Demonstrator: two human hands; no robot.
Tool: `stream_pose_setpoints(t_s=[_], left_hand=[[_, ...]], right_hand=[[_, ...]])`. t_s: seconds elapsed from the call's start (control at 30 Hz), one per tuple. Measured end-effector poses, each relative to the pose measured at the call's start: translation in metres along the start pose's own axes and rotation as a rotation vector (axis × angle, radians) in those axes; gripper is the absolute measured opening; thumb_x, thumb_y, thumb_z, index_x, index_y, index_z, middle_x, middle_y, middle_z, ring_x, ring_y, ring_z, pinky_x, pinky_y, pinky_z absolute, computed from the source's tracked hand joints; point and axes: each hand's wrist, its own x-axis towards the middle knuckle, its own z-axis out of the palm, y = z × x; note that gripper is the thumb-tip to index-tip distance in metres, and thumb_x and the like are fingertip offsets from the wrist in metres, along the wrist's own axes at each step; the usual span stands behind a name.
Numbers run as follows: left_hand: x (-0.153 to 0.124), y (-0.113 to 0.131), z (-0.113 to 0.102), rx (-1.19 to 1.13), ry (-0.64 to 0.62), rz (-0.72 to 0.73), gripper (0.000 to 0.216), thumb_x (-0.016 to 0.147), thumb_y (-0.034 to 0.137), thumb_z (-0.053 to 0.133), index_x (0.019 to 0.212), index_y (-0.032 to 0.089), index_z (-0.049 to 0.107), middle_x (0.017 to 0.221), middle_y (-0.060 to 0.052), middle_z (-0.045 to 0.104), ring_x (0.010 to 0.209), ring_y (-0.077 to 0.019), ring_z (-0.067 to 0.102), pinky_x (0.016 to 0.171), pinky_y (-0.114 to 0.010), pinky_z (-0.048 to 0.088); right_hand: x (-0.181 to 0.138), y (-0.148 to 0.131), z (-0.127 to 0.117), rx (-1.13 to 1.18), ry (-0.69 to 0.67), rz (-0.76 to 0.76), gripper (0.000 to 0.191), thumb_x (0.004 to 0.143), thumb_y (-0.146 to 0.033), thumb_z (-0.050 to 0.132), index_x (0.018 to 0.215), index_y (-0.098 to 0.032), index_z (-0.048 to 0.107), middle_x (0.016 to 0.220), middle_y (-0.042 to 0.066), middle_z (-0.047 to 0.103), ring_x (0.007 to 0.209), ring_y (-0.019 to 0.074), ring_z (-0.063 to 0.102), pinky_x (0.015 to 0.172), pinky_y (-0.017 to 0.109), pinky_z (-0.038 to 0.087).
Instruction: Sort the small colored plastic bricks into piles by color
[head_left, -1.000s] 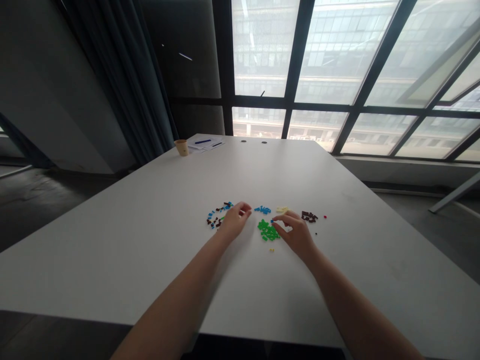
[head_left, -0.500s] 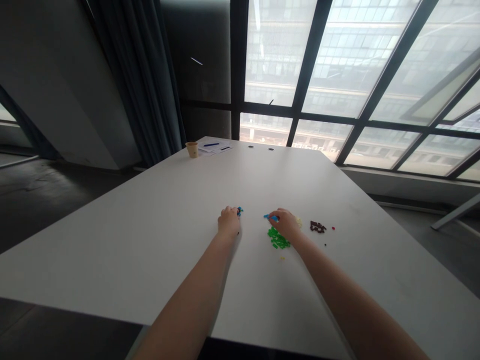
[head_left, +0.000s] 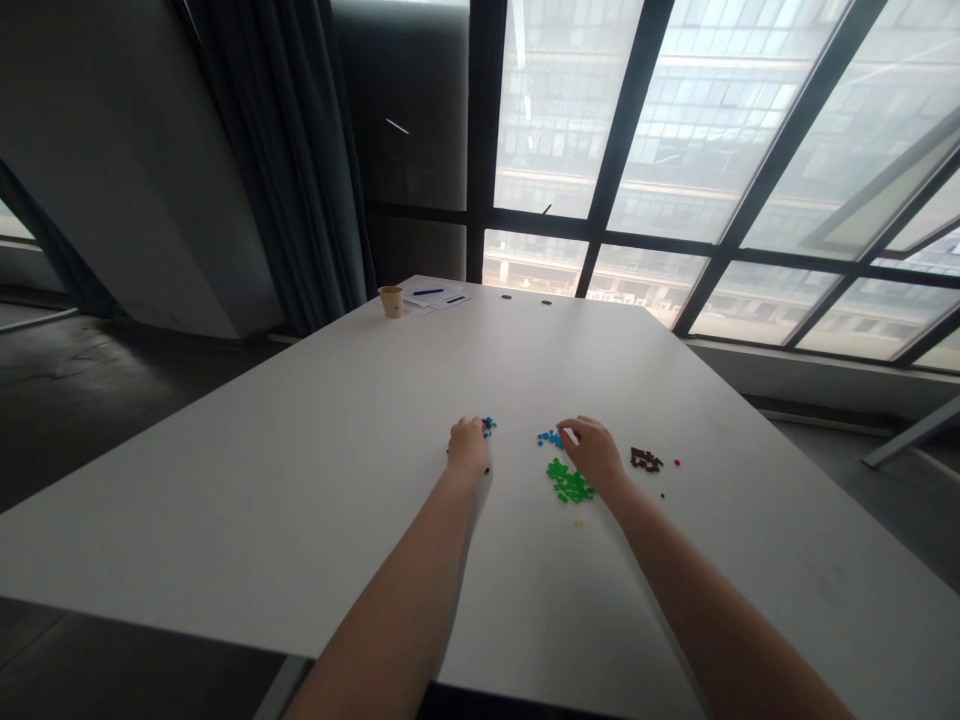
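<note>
Small plastic pieces lie in sorted heaps on a white table [head_left: 315, 480]. My left hand [head_left: 467, 447] rests curled over a mixed heap [head_left: 488, 426], hiding most of it. My right hand [head_left: 594, 448] sits between a blue heap [head_left: 549, 438] and a dark brown heap [head_left: 645, 460], its fingers closed with the tips just right of the blue pieces. What the fingers pinch is too small to make out. A green heap [head_left: 570, 483] lies just below the right hand, with one yellow piece [head_left: 578, 521] nearer to me.
A paper cup [head_left: 390, 300] and papers with a blue pen [head_left: 435, 294] sit at the table's far left corner. A single red piece [head_left: 676, 463] lies right of the brown heap. Large windows and a dark curtain stand behind the table.
Both hands have reached further out, the left one now covering the mixed heap, the right one moved from the green heap up beside the blue heap. The view has tilted upward.
</note>
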Motion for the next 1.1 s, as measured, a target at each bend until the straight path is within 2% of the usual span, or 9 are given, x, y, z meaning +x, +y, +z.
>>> stream_pose_setpoints(t_s=[0.23,0.37,0.47,0.57,0.7,0.87,1.1], left_hand=[[-0.001,0.003,0.001,0.043,0.037,0.028,0.027,0.077,0.005,0.037,0.085,0.017,0.06,0.086,-0.01,0.058,0.081,-0.0186,0.052,0.074,-0.028,0.039],[-0.004,0.008,0.0,-0.017,0.071,0.066,0.03,0.073,0.001,0.036,0.085,0.017,0.058,0.089,-0.01,0.057,0.082,-0.0184,0.052,0.074,-0.028,0.039],[-0.01,0.016,-0.002,-0.18,0.079,0.117,0.028,0.073,0.002,0.037,0.084,0.018,0.057,0.091,-0.009,0.057,0.085,-0.0173,0.052,0.079,-0.029,0.039],[-0.021,0.032,-0.002,-0.471,0.025,0.19,0.023,0.071,0.004,0.042,0.083,0.018,0.056,0.086,-0.006,0.059,0.08,-0.0155,0.054,0.077,-0.028,0.042],[-0.045,0.061,0.002,-0.779,-0.123,0.328,0.017,0.07,0.011,0.049,0.083,0.018,0.057,0.08,-0.003,0.06,0.073,-0.0134,0.055,0.071,-0.026,0.044],[-0.068,0.08,0.001,-0.813,-0.161,0.433,0.017,0.071,0.014,0.052,0.087,0.018,0.058,0.081,-0.003,0.059,0.074,-0.0138,0.054,0.071,-0.026,0.043],[-0.069,0.079,-0.002,-0.938,-0.264,0.4,0.021,0.074,0.015,0.051,0.094,0.019,0.055,0.079,-0.002,0.058,0.075,-0.0132,0.055,0.072,-0.026,0.043]], right_hand=[[-0.032,0.023,-0.034,0.114,0.129,-0.027,0.018,0.076,-0.022,0.047,0.077,-0.019,0.065,0.065,0.003,0.057,0.063,0.0154,0.051,0.06,0.027,0.039],[-0.048,0.033,-0.032,0.142,0.16,-0.067,0.018,0.078,-0.022,0.046,0.077,-0.017,0.063,0.064,0.003,0.056,0.062,0.0155,0.05,0.061,0.028,0.04],[-0.053,0.033,-0.025,0.226,0.156,-0.051,0.018,0.079,-0.023,0.046,0.078,-0.018,0.063,0.067,0.003,0.058,0.06,0.0146,0.051,0.06,0.027,0.042],[-0.055,0.028,-0.02,0.319,0.142,-0.033,0.018,0.079,-0.025,0.047,0.08,-0.019,0.064,0.073,0.004,0.06,0.062,0.0142,0.051,0.059,0.027,0.043],[-0.058,0.016,-0.02,0.387,0.092,-0.045,0.018,0.08,-0.026,0.049,0.085,-0.02,0.065,0.07,0.003,0.057,0.061,0.0139,0.05,0.059,0.026,0.042],[-0.06,0.007,-0.026,0.419,0.03,-0.085,0.015,0.077,-0.027,0.056,0.088,-0.022,0.066,0.067,0.001,0.053,0.064,0.0139,0.049,0.06,0.026,0.04],[-0.06,0.006,-0.035,0.45,0.008,-0.106,0.013,0.078,-0.025,0.058,0.087,-0.024,0.066,0.069,0.001,0.054,0.069,0.0148,0.05,0.065,0.028,0.04]])
